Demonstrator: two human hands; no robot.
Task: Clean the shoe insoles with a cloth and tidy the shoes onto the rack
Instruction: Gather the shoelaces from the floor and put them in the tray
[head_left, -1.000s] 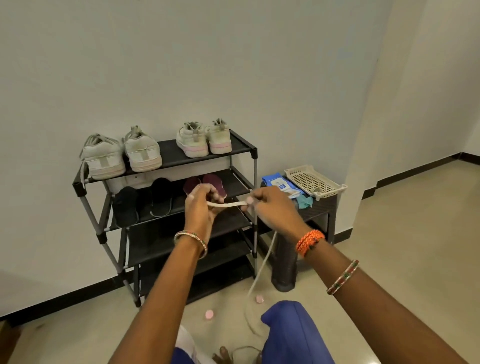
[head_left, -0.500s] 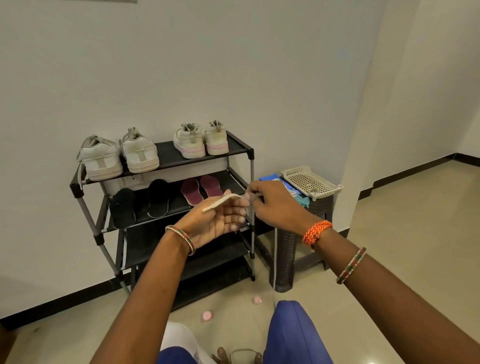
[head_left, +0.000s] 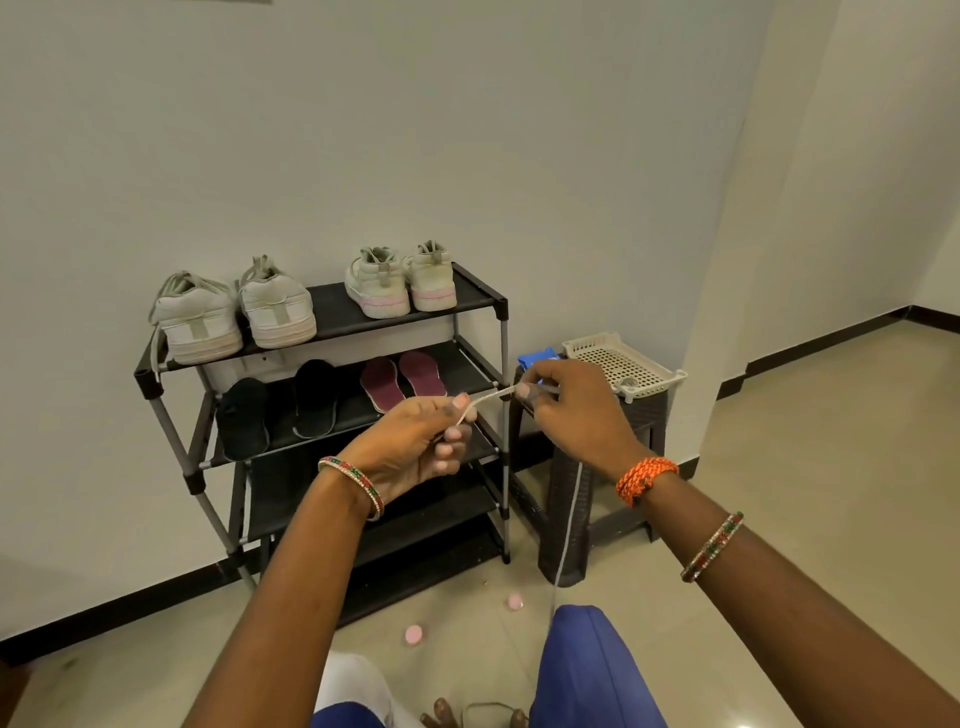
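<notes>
I hold a white shoelace (head_left: 485, 401) stretched between both hands in front of the black shoe rack (head_left: 480, 293). My left hand (head_left: 415, 441) grips one end with curled fingers. My right hand (head_left: 569, 410) pinches the lace farther along, and the rest hangs down toward the floor. Two pairs of white sneakers, one (head_left: 234, 314) on the left and one (head_left: 400, 280) on the right, stand on the top shelf. On the second shelf lie two black insoles (head_left: 278, 410) and two maroon insoles (head_left: 402, 376).
A dark stool (head_left: 628, 467) right of the rack carries a white perforated tray (head_left: 623, 364) and a blue packet (head_left: 537, 358). Two small pink caps (head_left: 413, 635) lie on the tiled floor. My blue-clad knees (head_left: 597, 670) fill the bottom edge. The lower rack shelves hold nothing visible.
My left hand turned palm up and opened half a second ago, then curled round the lace again. The right hand kept its pinch and shifted slightly right.
</notes>
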